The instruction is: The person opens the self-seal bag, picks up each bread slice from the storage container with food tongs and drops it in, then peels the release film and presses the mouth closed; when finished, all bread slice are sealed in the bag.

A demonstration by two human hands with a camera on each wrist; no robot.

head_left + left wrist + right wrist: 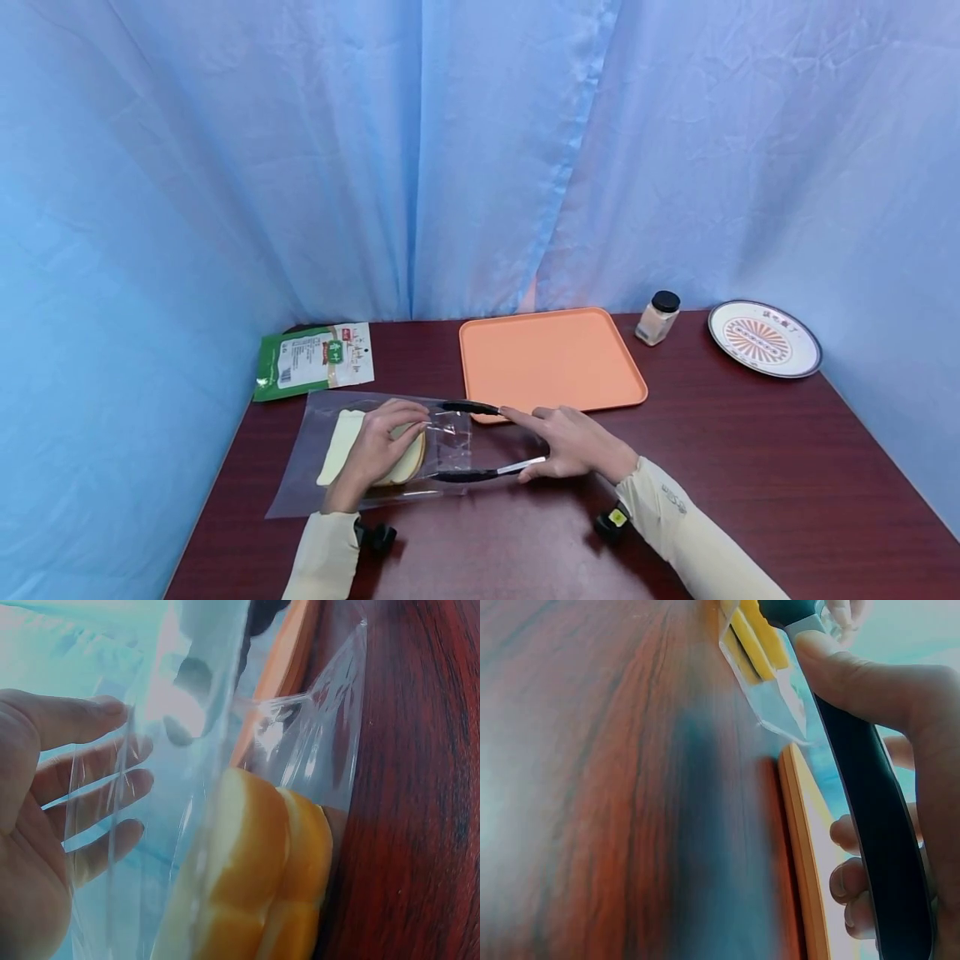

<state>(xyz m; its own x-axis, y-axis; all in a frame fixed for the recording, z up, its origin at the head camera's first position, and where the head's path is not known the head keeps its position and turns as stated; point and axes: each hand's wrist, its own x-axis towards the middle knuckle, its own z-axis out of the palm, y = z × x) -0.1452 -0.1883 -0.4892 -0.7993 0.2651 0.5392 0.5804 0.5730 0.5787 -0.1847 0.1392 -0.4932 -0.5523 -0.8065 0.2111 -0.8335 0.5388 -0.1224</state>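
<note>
My right hand [573, 442] holds a pair of tongs [522, 466] with metal arms and black tips, spread wide apart. A black arm of the tongs [874, 825] runs along the hand in the right wrist view. Both tips overlap the open end of a clear plastic bag [296, 479]. Inside the bag lie slices of bread [343, 446] with a brown crust, also visible as stacked bread [247, 847]. My left hand [382, 442] is above the bread, its thumb and forefinger pinching the film, the other fingers seen through plastic [97, 780].
An orange tray [551, 358] lies behind the tongs. A green and white packet [315, 361] is at the back left. At the back right stand a black-lidded jar [657, 318] and a patterned plate [765, 338]. Blue curtains [480, 150] surround the dark wooden table [750, 467].
</note>
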